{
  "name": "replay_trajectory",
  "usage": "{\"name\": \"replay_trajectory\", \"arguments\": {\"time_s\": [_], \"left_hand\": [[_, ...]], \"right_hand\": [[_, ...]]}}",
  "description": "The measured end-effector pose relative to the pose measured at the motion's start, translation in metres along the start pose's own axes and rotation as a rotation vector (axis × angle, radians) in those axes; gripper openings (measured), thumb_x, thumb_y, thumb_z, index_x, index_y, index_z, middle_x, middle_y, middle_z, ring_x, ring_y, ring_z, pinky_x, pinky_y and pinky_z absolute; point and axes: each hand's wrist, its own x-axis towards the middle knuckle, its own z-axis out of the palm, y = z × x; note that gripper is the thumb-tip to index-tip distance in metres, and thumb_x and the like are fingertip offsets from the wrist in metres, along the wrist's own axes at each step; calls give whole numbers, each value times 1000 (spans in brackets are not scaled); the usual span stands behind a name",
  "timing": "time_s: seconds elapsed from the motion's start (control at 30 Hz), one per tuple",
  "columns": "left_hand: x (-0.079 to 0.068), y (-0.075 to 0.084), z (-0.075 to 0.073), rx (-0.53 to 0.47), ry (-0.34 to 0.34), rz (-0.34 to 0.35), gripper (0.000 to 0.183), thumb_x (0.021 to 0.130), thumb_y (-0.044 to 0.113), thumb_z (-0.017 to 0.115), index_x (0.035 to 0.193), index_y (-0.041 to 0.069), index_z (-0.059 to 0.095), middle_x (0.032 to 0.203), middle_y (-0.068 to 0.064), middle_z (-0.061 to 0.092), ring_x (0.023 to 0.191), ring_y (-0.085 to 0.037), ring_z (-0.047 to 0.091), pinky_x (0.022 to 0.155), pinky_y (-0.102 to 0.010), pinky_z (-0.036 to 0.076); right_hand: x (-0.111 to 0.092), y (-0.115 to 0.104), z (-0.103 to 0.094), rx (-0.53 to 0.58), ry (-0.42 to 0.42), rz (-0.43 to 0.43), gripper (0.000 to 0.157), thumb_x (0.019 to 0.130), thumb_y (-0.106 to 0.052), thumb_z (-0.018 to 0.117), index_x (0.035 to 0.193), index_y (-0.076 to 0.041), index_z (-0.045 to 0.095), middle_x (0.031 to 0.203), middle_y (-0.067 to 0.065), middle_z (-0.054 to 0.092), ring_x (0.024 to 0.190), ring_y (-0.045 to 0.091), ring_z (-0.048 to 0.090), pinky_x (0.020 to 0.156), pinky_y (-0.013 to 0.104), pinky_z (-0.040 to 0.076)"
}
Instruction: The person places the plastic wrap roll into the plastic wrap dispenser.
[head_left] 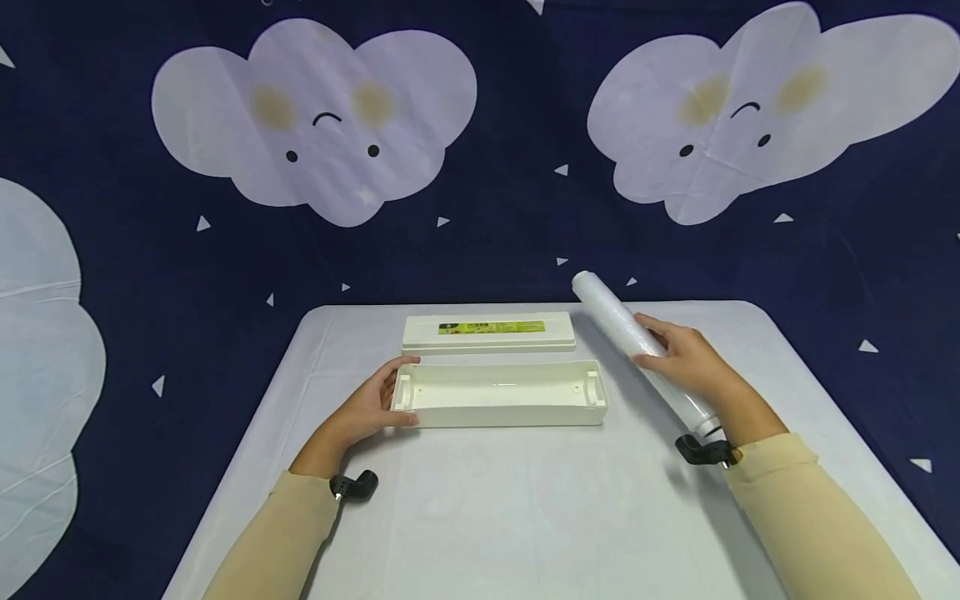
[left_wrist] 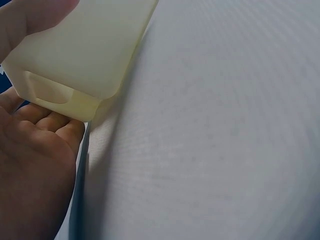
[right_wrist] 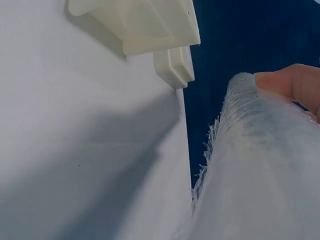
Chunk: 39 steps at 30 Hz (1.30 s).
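Note:
A long white plastic box [head_left: 502, 416], uncovered at the top, sits mid-table. My left hand [head_left: 367, 406] grips its left end, thumb on the front wall and fingers round the far side; the left wrist view shows that end of the box [left_wrist: 85, 60] close up. To the right, my right hand [head_left: 690, 360] holds a roll of cling film [head_left: 617, 317] slantwise, its far end pointing to the back left. Loose film edges show along the roll [right_wrist: 260, 150] in the right wrist view. Behind the box lies its white lid [head_left: 420, 333] with a green-yellow label.
A white cloth covers the table [head_left: 510, 517]. Beyond its back edge hangs a dark blue curtain [head_left: 517, 167] with cloud shapes. Both wrists carry small black camera mounts, the left mount [head_left: 356, 486] and the right mount [head_left: 703, 451].

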Motion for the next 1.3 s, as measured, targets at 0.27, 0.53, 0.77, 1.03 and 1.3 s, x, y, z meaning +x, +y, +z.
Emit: {"name": "replay_trajectory", "arguments": {"time_s": [0.27,0.53,0.77,1.03,1.3], "left_hand": [[0,1,1,3,4,0,111,71,-15,91,163,8,32,158,-25,40,140,-42,44,109,-34,47],[1,-1,1,-11,8,3,112,70,-16,91,162,9,33,156,-23,41,138,-41,46,106,-31,49],[1,-1,1,11,9,17,112,70,-14,91,163,9,32,158,-23,40,141,-41,44,107,-30,47],[1,0,0,11,4,18,112,71,-12,92,163,7,31,157,-24,40,140,-41,45,106,-28,48],[0,1,0,2,11,-5,112,71,-14,92,163,8,32,158,-23,39,141,-41,42,109,-32,46]], "right_hand": [[5,-8,0,18,-35,-61,76,95,-15,80,158,3,42,145,28,57,120,35,60,97,52,52],[9,-18,3,40,-49,-127,73,94,-13,80,155,5,45,143,27,58,117,33,62,94,40,54],[14,-23,5,71,-79,-143,73,94,-10,81,156,4,45,148,25,56,121,33,60,97,32,52],[17,-30,7,65,-109,-141,75,94,-9,81,158,1,44,150,21,55,119,31,60,100,52,50],[19,-41,9,71,-125,-201,74,93,-9,81,157,2,45,149,21,56,119,30,61,99,44,51]]}}
